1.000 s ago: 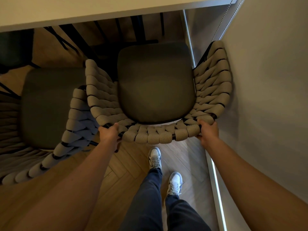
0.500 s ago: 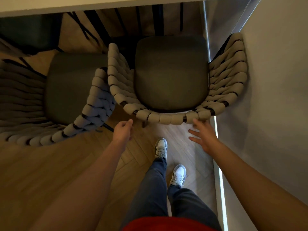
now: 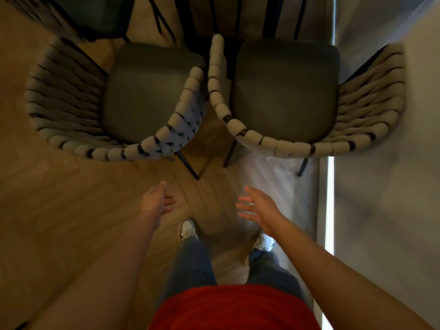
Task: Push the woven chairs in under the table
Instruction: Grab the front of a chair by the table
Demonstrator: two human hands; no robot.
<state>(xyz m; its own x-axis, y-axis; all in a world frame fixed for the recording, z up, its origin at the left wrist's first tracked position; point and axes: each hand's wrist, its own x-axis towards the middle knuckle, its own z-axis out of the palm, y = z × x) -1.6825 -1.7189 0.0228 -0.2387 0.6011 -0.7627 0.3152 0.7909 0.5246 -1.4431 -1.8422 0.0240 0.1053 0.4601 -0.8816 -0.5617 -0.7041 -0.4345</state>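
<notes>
Two woven chairs w/ thick beige rope backs, dark grey seat cushions & thin black legs stand side by side on the herringbone wood floor (image 3: 59,210). Right woven chair (image 3: 285,91) sits just beside the pale grey wall (image 3: 385,186), its right arm abt touching it; left woven chair (image 3: 147,91) is angled a bit, its right arm very close to the other chair's left arm, contact can't be told. Table top isn't in view; only dark slats & thin legs show past the chairs' front edges at the top of the frame. A bright light strip (image 3: 329,210) runs along the foot of the wall.

Person in a red top (image 3: 233,308), blue jeans (image 3: 190,265) & white-grey sneakers (image 3: 187,228) stands behind the chairs. Both arms reach fwd over the floor. Left hand (image 3: 156,201) is empty, fingers straight, relaxed. Right hand (image 3: 259,207) is empty too, fingers spread. Both hands are well apart from the chair backs, touching nothing.
</notes>
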